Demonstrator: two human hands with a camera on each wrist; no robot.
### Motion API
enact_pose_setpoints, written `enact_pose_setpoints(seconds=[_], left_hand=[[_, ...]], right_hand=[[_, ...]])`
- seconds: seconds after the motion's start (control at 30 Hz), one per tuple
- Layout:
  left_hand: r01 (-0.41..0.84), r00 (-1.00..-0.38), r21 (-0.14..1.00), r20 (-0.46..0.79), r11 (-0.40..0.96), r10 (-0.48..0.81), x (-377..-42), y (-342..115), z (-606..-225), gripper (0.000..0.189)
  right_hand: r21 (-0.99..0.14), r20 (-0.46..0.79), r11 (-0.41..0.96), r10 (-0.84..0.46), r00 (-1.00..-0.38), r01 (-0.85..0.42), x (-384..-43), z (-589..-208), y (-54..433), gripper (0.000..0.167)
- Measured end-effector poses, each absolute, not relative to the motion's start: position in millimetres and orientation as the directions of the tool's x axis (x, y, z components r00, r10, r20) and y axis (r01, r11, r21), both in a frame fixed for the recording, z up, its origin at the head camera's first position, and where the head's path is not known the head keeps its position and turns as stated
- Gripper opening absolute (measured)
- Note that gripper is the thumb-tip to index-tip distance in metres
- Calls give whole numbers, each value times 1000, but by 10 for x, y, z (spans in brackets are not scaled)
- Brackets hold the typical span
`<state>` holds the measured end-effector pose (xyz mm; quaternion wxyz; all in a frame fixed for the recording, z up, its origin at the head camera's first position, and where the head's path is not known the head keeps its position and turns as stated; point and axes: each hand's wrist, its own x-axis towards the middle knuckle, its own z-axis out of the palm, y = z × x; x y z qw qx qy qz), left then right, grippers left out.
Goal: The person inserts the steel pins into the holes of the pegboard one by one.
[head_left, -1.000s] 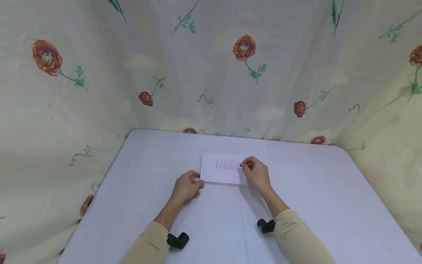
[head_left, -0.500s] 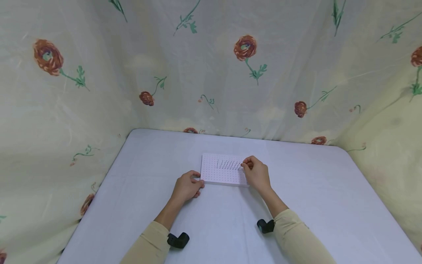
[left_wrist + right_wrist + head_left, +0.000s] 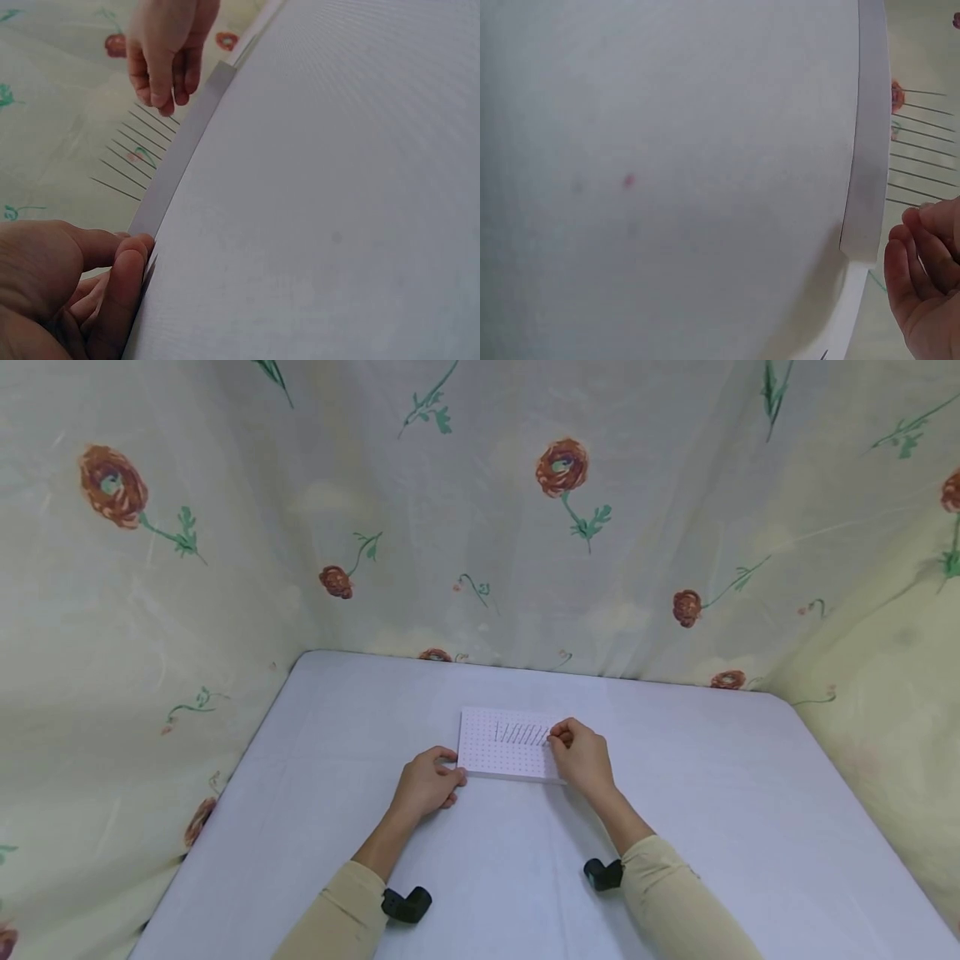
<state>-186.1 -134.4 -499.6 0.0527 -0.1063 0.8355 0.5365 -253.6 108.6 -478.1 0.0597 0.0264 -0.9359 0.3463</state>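
Note:
A white board with a grid of small holes lies on the table. Several thin dark pins rise from it in a row, leaning to the right in the head view. My left hand holds the board's near left corner, thumb and fingers at its edge. At the right end of the row, my right hand pinches a thin pin between thumb and forefinger; its fingertips hide most of that pin. In the right wrist view the other pins stand beside these fingertips.
A white cloth covers the table. Floral curtains hang behind it and at both sides. Black wrist cameras sit at both sleeve cuffs.
My right fingertips have come down slightly along the pin at the end of the row. The left hand and the board keep their places.

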Motion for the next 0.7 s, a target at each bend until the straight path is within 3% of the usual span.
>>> enact_pose_setpoints(seconds=[0.7], left_hand=[[-243, -970, 882, -211, 404, -123, -1867, -1320, -5014, 33]], right_hand=[[-644, 47, 764, 92, -995, 40, -2477, -4787, 1624, 25]])
